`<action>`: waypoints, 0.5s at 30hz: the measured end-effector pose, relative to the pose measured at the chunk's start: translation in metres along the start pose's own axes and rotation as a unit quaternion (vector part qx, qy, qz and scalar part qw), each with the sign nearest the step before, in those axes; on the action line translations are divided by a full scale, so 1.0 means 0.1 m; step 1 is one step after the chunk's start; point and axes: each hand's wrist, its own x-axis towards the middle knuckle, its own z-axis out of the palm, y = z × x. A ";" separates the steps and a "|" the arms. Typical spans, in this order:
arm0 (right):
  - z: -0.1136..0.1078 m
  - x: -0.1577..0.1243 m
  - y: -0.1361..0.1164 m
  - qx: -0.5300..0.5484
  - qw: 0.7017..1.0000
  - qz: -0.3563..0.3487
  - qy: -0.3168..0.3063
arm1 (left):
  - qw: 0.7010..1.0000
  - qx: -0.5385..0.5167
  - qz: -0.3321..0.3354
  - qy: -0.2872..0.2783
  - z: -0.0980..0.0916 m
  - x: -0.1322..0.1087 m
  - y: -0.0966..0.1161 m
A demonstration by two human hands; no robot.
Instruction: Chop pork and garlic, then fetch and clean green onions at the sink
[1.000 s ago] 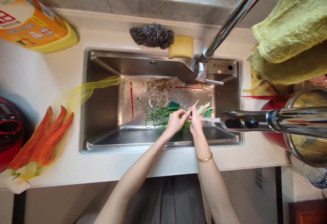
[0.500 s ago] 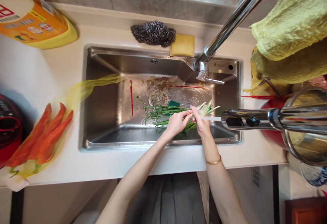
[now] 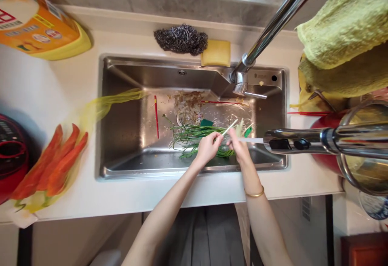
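Pinched in my left hand (image 3: 208,148) is a thin white spring onion stalk that points up and right past the fingers. My right hand (image 3: 239,146) is just to the right, partly smeared by motion, with its fingers curled round the pale ends of several spring onions (image 3: 188,136). Their long green leaves trail leftward under my left hand to the sink floor. A water stream (image 3: 253,140) from the faucet head (image 3: 274,140) meets my right hand. A small green item (image 3: 248,130) lies behind the right fingers, and a dark green pad (image 3: 206,123) behind the leaves.
Papery peelings (image 3: 188,106) and two red sticks (image 3: 156,116) lie in the steel sink (image 3: 121,140). Steel wool (image 3: 182,39) and a yellow sponge (image 3: 216,53) sit behind it. Red peppers (image 3: 57,161) lie left, near an orange bottle (image 3: 39,25). Towels (image 3: 345,27) hang right.
My hands have moved slightly apart. A single white stalk now stands out from my left fingers, and the pale ends by my right hand have swung upright and left.
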 end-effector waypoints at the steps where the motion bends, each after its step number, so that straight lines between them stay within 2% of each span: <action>1: 0.04 -0.01 0.00 -0.006 1.000 -0.002 -0.016 | 1.000 0.005 0.007 -0.004 0.04 0.00 0.01; 3: 0.07 0.05 -0.02 0.019 1.000 -0.010 0.002 | 1.000 0.017 0.017 -0.013 0.09 -0.02 0.02; 6: 0.03 0.15 -0.08 0.097 0.992 -0.016 0.086 | 0.999 0.034 0.007 -0.003 0.12 -0.07 0.01; 7: 0.02 0.14 -0.09 0.110 0.990 -0.004 0.084 | 0.999 0.038 0.001 0.003 0.12 -0.08 0.01; 10: 0.07 0.02 -0.10 0.095 0.994 0.048 -0.014 | 0.999 0.045 0.007 0.003 0.14 -0.08 0.03; 11: 0.10 -0.03 -0.10 0.088 0.994 0.050 -0.027 | 0.999 0.053 0.014 -0.003 0.15 -0.07 0.05; 15: 0.17 0.00 -0.07 0.115 0.992 0.014 0.048 | 0.992 0.126 0.018 -0.018 0.18 -0.08 0.17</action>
